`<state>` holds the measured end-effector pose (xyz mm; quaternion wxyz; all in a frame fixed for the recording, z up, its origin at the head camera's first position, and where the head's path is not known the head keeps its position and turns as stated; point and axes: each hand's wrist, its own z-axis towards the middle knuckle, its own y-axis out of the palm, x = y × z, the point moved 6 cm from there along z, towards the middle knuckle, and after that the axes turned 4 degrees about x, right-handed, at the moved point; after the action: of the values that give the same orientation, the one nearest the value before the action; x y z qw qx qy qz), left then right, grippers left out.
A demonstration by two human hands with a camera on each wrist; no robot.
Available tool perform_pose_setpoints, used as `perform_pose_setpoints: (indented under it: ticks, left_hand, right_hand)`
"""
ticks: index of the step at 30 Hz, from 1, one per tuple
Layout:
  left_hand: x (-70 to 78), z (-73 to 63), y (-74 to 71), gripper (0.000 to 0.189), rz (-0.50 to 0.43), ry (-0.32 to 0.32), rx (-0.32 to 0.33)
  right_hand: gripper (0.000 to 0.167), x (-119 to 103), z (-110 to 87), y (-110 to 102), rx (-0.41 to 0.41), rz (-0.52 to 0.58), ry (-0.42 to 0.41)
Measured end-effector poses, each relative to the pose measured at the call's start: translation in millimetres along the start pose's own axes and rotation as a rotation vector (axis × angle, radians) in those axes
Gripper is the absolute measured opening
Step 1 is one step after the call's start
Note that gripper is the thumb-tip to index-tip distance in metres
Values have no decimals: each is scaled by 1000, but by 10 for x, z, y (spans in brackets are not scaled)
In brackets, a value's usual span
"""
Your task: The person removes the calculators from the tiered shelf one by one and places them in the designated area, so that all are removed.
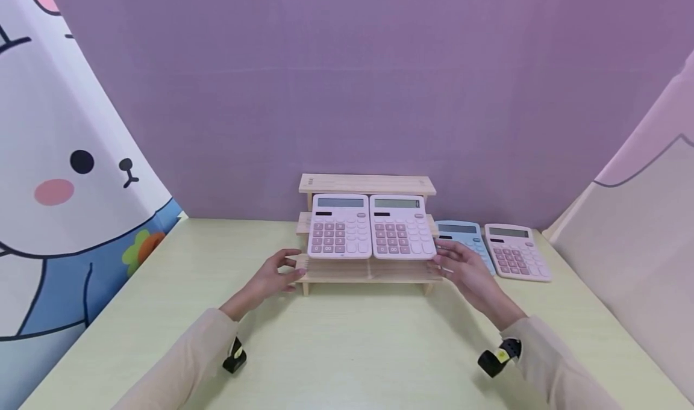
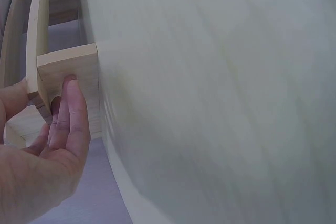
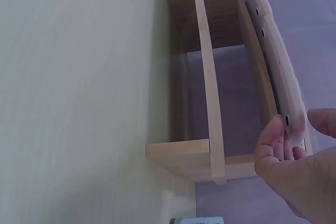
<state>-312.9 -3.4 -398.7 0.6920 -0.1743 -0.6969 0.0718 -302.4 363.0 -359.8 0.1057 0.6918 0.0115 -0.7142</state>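
Note:
A stepped wooden rack [image 1: 368,184] stands on the table, with two pink calculators [image 1: 340,232] side by side, leaning on its middle tier. At the rack's left end my left hand [image 1: 273,273] grips the lowest shelf. Its thumb lies at the upper face and its fingers extend beside the end leg [image 2: 68,66]. My right hand [image 1: 463,268] is at the lower right corner of the right calculator [image 1: 402,232]. In the right wrist view its fingertips [image 3: 272,132] are at that calculator's lower edge and the thumb [image 3: 321,119] is close to its front face.
Right of the rack, a blue calculator [image 1: 461,235] and another pink calculator [image 1: 517,252] lie on the table [image 1: 358,350]; my right hand partly covers the blue one. A purple backdrop [image 1: 368,79] rises behind. A cartoon-printed cloth [image 1: 54,127] hangs at left, another cloth [image 1: 640,235] at right.

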Motion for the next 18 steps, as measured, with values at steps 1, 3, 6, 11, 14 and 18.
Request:
perform_pose_setpoints:
  ticks: [1,3,6,11,14,18]
  left_hand:
    - [-3,5,-2,55,-1,-1,-1]
    - [-21,15,-7,56,-5,1,-2]
    - [-76,50,-7,56,2,-7,2]
    - [-82,51,-3,56,7,-26,9]
    - [-76,47,-8,56,4,-37,12]
    - [-49,32,-13,57,6,-36,7]
  right_hand:
    - [47,-1,3,13,14,-9,18]
    - [51,-9,13,40,24,-4,32]
    - [52,-19,19,70,34,10,37]
    - [50,-18,20,81,57,15,56]
    - [48,-17,20,83,70,23,64]
    - [44,-16,21,87,73,44,70]
